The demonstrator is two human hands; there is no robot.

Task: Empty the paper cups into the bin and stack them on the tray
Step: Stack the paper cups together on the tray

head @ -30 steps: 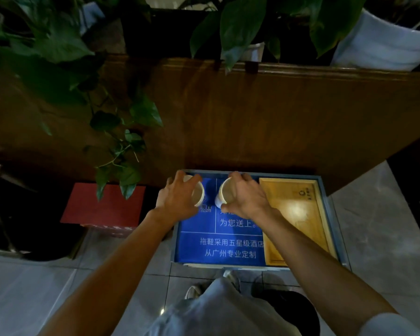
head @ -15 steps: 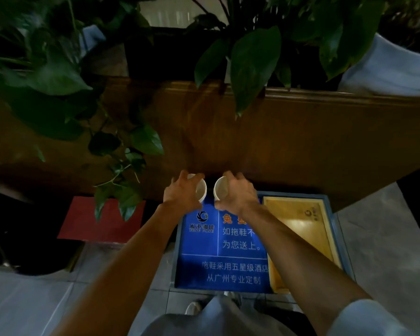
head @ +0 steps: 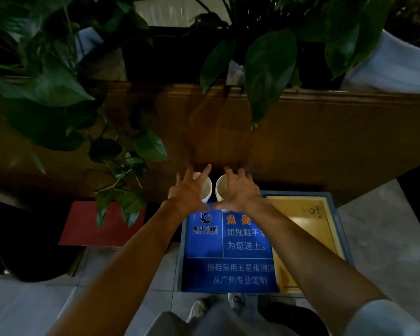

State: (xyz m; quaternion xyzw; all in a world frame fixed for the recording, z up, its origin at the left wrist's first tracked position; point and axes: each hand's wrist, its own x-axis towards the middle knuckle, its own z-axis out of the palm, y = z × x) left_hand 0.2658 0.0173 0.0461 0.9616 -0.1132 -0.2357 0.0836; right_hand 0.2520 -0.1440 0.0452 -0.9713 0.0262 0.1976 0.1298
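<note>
Two paper cups are in my hands, one each, held side by side and just apart above the far end of the blue tray; my left hand wraps its grip around the left cup, fingers splayed over the rim and thumb low on the near side; my right hand grips the right cup the same way, thumb pressed against its lower wall; both cups are tilted so their open mouths face partly toward each other and toward me; the light is dim, so I cannot tell for sure whether anything is inside them; the tray rests on the tiled floor, with a blue printed sign lying in its left part and a yellow wooden box in its right part; beyond my hands stands a brown wooden surface edge, with leafy plants hanging over it; a red box sits to the left of the tray.
</note>
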